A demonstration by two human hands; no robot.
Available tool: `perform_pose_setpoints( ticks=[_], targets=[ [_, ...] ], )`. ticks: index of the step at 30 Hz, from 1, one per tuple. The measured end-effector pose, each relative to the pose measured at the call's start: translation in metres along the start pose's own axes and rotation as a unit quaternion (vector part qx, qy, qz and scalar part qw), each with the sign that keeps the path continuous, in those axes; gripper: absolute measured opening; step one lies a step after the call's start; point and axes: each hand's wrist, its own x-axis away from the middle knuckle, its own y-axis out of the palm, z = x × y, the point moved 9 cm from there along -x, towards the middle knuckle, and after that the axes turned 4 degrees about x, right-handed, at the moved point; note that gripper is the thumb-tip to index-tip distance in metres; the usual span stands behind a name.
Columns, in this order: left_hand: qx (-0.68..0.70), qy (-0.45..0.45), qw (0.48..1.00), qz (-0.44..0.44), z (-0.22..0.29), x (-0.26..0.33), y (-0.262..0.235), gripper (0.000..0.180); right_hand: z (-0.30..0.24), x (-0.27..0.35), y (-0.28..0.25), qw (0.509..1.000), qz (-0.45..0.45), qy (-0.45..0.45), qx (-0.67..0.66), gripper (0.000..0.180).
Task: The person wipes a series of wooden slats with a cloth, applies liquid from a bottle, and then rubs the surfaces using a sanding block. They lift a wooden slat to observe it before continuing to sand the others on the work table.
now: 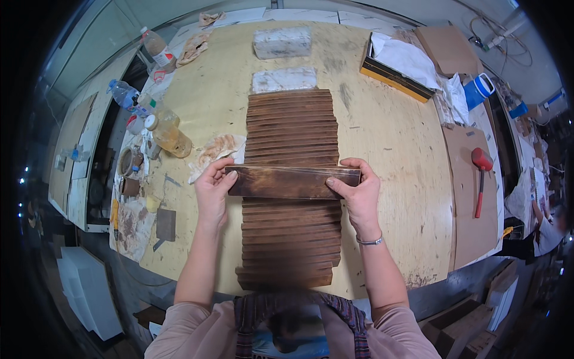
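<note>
I hold a dark stained wooden board (287, 181) flat between both hands, above a long row of overlapping brown wooden boards (291, 128) laid on the plywood table (388, 149). My left hand (213, 191) grips the board's left end. Its right end is gripped by my right hand (359, 191), which wears a bracelet at the wrist. The row continues below the held board toward the table's near edge (287, 251).
Two white wrapped blocks (282, 42) lie beyond the row. A stained rag (215, 151), plastic bottles (167, 131) and a tape roll (128, 161) sit at the left. A red mallet (481, 173) lies on cardboard at the right, near a blue jug (478, 90).
</note>
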Motion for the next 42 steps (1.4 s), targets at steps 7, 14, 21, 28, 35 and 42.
perform_pose_setpoints(
  ticks=[7, 14, 21, 28, 35, 42],
  targets=[
    [0.013, -0.006, 1.0, -0.013, -0.003, 0.006, -0.008, 0.029, 0.006, 0.021, 0.004, 0.993, -0.03, 0.037, -0.11, 0.025],
    [0.056, -0.049, 0.997, 0.005, -0.01, 0.012, -0.016, 0.027, 0.013, 0.035, 0.002, 0.986, -0.105, 0.048, -0.117, 0.031],
    [0.029, -0.039, 0.999, 0.009, -0.003, 0.017, -0.02, 0.027, 0.014, 0.039, 0.002, 0.986, -0.085, 0.047, -0.138, 0.035],
    [-0.061, -0.186, 0.977, -0.084, -0.019, 0.035, -0.001, 0.029, 0.023, 0.036, -0.003, 0.947, -0.068, 0.127, -0.287, 0.026],
    [-0.399, 0.099, 0.893, -0.183, 0.02, 0.06, 0.035, 0.054, 0.044, 0.033, -0.002, 0.914, -0.091, 0.225, -0.324, 0.016],
    [-0.394, 0.101, 0.898, -0.168, 0.019, 0.063, 0.033, 0.049, 0.038, 0.03, 0.005, 0.902, -0.108, 0.196, -0.368, 0.019]
  ],
)
